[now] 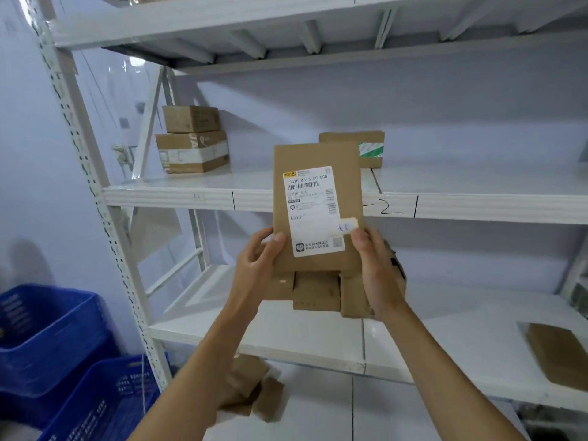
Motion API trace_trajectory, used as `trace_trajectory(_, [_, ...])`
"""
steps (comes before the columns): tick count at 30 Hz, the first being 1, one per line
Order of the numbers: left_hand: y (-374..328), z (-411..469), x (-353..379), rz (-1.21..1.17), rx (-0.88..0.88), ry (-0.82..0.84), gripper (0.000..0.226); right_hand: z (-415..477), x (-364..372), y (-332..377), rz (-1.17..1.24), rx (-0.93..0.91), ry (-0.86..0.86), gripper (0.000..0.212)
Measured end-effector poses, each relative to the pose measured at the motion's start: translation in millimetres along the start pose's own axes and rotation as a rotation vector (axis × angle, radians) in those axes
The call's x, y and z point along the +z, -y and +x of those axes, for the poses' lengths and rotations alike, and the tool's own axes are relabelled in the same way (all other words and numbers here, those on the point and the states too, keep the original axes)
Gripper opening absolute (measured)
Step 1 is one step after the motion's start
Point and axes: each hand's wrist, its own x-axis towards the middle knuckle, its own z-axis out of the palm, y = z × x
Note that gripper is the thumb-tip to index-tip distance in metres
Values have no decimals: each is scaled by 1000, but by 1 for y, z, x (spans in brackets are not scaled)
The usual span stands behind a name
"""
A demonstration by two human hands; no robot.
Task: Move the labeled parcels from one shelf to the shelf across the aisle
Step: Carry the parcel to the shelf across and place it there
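A flat brown cardboard parcel with a white shipping label stands upright in front of me, label facing me. My left hand grips its lower left edge and my right hand grips its lower right edge. Its lower flaps hang open below the hands. It is raised in front of the white middle shelf board. Further parcels lie on that shelf: two stacked boxes at the left and a box with a green-striped tape behind the held parcel.
White metal shelving fills the view, with a perforated upright at the left. A flat brown parcel lies on the lower shelf at the right. Crumpled cardboard sits below that shelf. Two blue plastic crates stand on the floor at the left.
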Motion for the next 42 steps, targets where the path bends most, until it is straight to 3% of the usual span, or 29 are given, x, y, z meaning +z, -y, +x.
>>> trace_trajectory(3, [-12,26,-12,-38,35,24,39,17,23,13,-44,-36,-29,39])
trace_trajectory(8, [-44,70,-10,-86,92,51,23,60,43,36,-58,-91,-142,58])
trace_trajectory(12, [-60,118,4,-140,55,54,26,101,41,60,-136,-100,-162,39])
trace_trajectory(15, [-70,149,15,-152,30,109,27,133,32,72,-175,-22,-169,53])
trace_trajectory(25, [-75,197,60,-48,24,350,43,195,-8,88,-84,211,-208,48])
trace_trajectory(30, [-68,206,76,14,-7,321,38,209,-23,79,-112,285,-211,42])
trace_trajectory(36, [-66,210,81,184,-44,283,62,212,-23,63,-164,324,-118,63])
trace_trajectory(42, [-52,210,78,356,7,276,69,216,-27,54,-234,321,-94,88])
